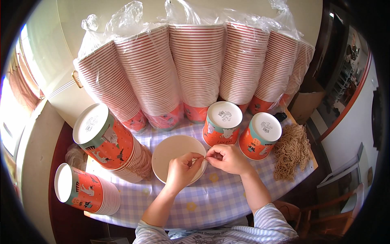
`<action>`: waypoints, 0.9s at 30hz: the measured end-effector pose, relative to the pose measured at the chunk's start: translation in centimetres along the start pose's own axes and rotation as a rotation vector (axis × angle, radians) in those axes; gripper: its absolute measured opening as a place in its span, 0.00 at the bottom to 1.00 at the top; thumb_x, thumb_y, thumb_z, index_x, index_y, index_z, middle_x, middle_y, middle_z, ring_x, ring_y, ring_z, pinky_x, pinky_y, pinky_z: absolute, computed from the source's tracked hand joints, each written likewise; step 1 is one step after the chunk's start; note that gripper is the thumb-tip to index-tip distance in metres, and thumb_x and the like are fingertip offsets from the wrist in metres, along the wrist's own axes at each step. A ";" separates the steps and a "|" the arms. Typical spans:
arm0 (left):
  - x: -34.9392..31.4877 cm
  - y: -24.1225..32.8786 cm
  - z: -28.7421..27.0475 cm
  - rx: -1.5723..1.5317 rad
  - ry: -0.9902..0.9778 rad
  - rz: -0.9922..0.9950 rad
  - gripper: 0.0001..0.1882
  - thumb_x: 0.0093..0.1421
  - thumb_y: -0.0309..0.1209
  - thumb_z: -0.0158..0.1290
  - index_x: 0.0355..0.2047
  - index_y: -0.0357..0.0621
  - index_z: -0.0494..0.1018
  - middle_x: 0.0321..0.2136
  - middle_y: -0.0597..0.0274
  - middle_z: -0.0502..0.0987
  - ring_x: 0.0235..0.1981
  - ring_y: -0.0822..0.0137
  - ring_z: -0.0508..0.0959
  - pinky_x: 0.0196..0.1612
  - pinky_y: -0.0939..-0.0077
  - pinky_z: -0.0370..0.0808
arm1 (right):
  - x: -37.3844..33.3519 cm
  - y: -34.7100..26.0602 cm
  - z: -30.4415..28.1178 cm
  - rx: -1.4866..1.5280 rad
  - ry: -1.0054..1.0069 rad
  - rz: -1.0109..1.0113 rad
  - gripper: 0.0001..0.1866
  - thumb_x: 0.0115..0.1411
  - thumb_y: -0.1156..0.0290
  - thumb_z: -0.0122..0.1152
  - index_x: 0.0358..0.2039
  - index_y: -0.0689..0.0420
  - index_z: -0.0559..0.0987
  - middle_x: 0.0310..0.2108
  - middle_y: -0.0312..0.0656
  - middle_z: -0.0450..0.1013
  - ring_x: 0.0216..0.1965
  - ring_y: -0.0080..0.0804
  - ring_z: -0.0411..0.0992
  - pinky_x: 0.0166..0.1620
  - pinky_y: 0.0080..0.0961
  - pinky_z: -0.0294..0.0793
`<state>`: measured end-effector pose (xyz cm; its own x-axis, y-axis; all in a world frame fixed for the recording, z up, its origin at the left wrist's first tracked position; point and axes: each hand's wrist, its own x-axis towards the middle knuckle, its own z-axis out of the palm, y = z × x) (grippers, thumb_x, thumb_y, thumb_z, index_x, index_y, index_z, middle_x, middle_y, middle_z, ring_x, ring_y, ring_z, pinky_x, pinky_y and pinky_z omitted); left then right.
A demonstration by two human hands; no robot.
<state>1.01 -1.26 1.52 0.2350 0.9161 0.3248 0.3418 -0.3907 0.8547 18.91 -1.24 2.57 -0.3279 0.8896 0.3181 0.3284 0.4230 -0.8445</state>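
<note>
**Left hand (183, 168) and right hand (228, 159) meet, fingertips together, at the right edge of a round, open, cream-white container (170, 152)**

The fingers of both hands are closed in a pinch, thumb against forefinger, and the two pinches come almost tip to tip. Whatever lies between them is too small to tell. The left hand overlaps the container's right half; the right hand is just beyond its rim, in front of an upturned orange paper bucket with a teal band and white base (221, 134). A second upturned orange-and-teal paper bucket (260, 138) stands close to its right, and beside that lies a loose, tangled bundle of thin tan string (291, 152).

The container sits near the middle of the table (313, 163), on a lilac-and-white checked tablecloth (203, 205). To its left are a tall upside-down stack of orange paper buckets (118, 142) and, nearer the person, a shorter upside-down stack (91, 193). Along the back stands a row of tall nested stacks of white-rimmed orange buckets (197, 67), wrapped in clear plastic bags (130, 16).
</note>
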 end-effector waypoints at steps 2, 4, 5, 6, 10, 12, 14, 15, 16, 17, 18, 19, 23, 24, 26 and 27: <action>0.0 0.1 0.0 0.011 0.008 -0.002 0.04 0.51 0.26 0.56 0.28 0.40 0.76 0.09 0.68 0.66 0.11 0.80 0.62 0.15 0.82 0.59 | 0.0 -0.1 0.1 -0.021 0.007 0.011 0.04 0.50 0.77 0.59 0.28 0.63 0.75 0.24 0.36 0.74 0.25 0.17 0.70 0.28 0.16 0.71; 0.1 0.1 0.0 0.023 0.031 0.026 0.04 0.51 0.26 0.55 0.28 0.40 0.76 0.10 0.66 0.69 0.12 0.80 0.66 0.16 0.83 0.62 | 0.0 -0.2 0.0 -0.060 0.017 0.005 0.05 0.50 0.77 0.60 0.28 0.63 0.75 0.23 0.37 0.73 0.24 0.18 0.70 0.28 0.17 0.70; 0.1 0.2 0.1 0.022 0.030 0.026 0.04 0.51 0.26 0.55 0.28 0.40 0.76 0.10 0.66 0.69 0.12 0.80 0.66 0.16 0.83 0.62 | 0.0 -0.2 0.0 -0.061 0.017 0.005 0.05 0.50 0.77 0.60 0.28 0.63 0.75 0.23 0.37 0.73 0.24 0.18 0.70 0.28 0.17 0.70; 0.1 0.3 0.0 0.028 0.033 0.022 0.04 0.51 0.25 0.55 0.28 0.40 0.76 0.12 0.64 0.71 0.12 0.78 0.68 0.17 0.82 0.64 | 0.0 -0.3 0.0 -0.063 0.012 0.010 0.05 0.49 0.76 0.59 0.28 0.62 0.75 0.23 0.39 0.74 0.24 0.22 0.72 0.28 0.19 0.71; 0.0 0.1 0.4 0.012 0.066 0.056 0.03 0.51 0.25 0.55 0.27 0.40 0.76 0.17 0.60 0.75 0.16 0.70 0.74 0.20 0.78 0.69 | 0.0 -0.3 0.0 -0.079 -0.032 0.032 0.06 0.48 0.74 0.58 0.28 0.61 0.75 0.23 0.41 0.74 0.24 0.27 0.73 0.29 0.22 0.71; 0.1 -0.2 0.4 0.040 0.069 0.099 0.03 0.50 0.25 0.55 0.26 0.41 0.76 0.18 0.60 0.76 0.17 0.67 0.75 0.22 0.76 0.70 | 0.1 -0.5 -0.1 -0.120 -0.067 0.043 0.06 0.48 0.74 0.58 0.28 0.60 0.75 0.23 0.41 0.74 0.24 0.27 0.73 0.29 0.22 0.71; 0.2 -0.4 0.5 0.068 0.072 0.142 0.03 0.50 0.25 0.55 0.25 0.41 0.76 0.19 0.59 0.76 0.19 0.64 0.76 0.23 0.74 0.71 | 0.1 -0.5 -0.2 -0.162 -0.103 0.054 0.06 0.47 0.74 0.59 0.27 0.60 0.75 0.23 0.41 0.74 0.23 0.28 0.73 0.29 0.22 0.70; 0.2 -0.5 0.5 0.114 0.073 0.171 0.02 0.49 0.26 0.55 0.25 0.42 0.76 0.19 0.59 0.75 0.19 0.63 0.75 0.24 0.73 0.71 | 0.0 -0.4 -0.2 -0.163 -0.107 0.017 0.05 0.48 0.75 0.58 0.27 0.61 0.76 0.23 0.38 0.74 0.23 0.23 0.71 0.27 0.20 0.69; 0.2 -0.5 0.5 0.160 0.075 0.201 0.02 0.49 0.27 0.55 0.24 0.43 0.76 0.19 0.59 0.75 0.20 0.62 0.75 0.24 0.72 0.71 | 0.0 -0.2 -0.2 -0.164 -0.112 -0.019 0.05 0.48 0.76 0.58 0.27 0.61 0.76 0.22 0.35 0.74 0.22 0.18 0.69 0.25 0.17 0.68; 0.2 -0.4 0.6 0.159 0.074 0.201 0.02 0.49 0.27 0.55 0.24 0.43 0.76 0.19 0.59 0.75 0.20 0.62 0.75 0.24 0.72 0.71 | 0.1 -0.1 -0.3 -0.164 -0.111 -0.019 0.05 0.48 0.76 0.58 0.27 0.61 0.76 0.22 0.35 0.74 0.22 0.18 0.69 0.25 0.17 0.68; 0.1 -0.4 0.6 0.200 0.082 0.213 0.02 0.48 0.27 0.55 0.24 0.43 0.76 0.18 0.60 0.74 0.20 0.62 0.75 0.24 0.71 0.70 | 0.1 0.1 -0.3 -0.098 -0.130 -0.002 0.05 0.48 0.77 0.58 0.27 0.62 0.76 0.22 0.35 0.74 0.22 0.17 0.69 0.25 0.17 0.68; 0.1 -0.3 0.6 0.241 0.090 0.226 0.02 0.48 0.27 0.55 0.23 0.44 0.76 0.17 0.60 0.74 0.20 0.62 0.75 0.23 0.70 0.70 | 0.1 0.3 -0.3 -0.030 -0.148 0.014 0.05 0.48 0.77 0.58 0.27 0.62 0.76 0.22 0.35 0.73 0.22 0.16 0.68 0.25 0.16 0.67; 0.1 -0.3 0.8 0.303 0.122 0.280 0.01 0.47 0.28 0.56 0.22 0.45 0.76 0.16 0.62 0.73 0.20 0.63 0.74 0.22 0.70 0.69 | 0.2 0.8 -0.2 -0.004 -0.176 0.056 0.04 0.48 0.78 0.57 0.27 0.62 0.75 0.21 0.33 0.73 0.22 0.14 0.67 0.25 0.15 0.66; 0.0 -0.4 0.9 0.341 0.126 0.301 0.01 0.47 0.28 0.56 0.22 0.46 0.76 0.16 0.62 0.73 0.19 0.63 0.74 0.22 0.69 0.70 | 0.2 1.0 -0.3 0.010 -0.194 0.058 0.04 0.47 0.78 0.58 0.26 0.62 0.75 0.21 0.33 0.72 0.22 0.13 0.66 0.25 0.14 0.66; 0.0 -0.5 1.0 0.377 0.131 0.322 0.01 0.47 0.28 0.56 0.22 0.46 0.75 0.15 0.62 0.73 0.19 0.63 0.74 0.23 0.69 0.70 | 0.1 1.1 -0.5 0.022 -0.211 0.061 0.04 0.47 0.79 0.58 0.26 0.62 0.76 0.21 0.32 0.72 0.23 0.12 0.65 0.25 0.14 0.66; 0.0 -0.3 1.0 0.380 0.132 0.324 0.01 0.47 0.28 0.56 0.22 0.46 0.76 0.15 0.63 0.72 0.19 0.63 0.73 0.23 0.69 0.70 | 0.1 1.2 -0.6 0.047 -0.230 0.071 0.04 0.47 0.79 0.58 0.26 0.62 0.76 0.21 0.32 0.72 0.23 0.12 0.65 0.25 0.13 0.66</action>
<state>1.82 -1.24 0.80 0.2754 0.7366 0.6177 0.5825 -0.6390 0.5024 19.80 -0.53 1.91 -0.5003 0.8518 0.1553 0.3176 0.3474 -0.8823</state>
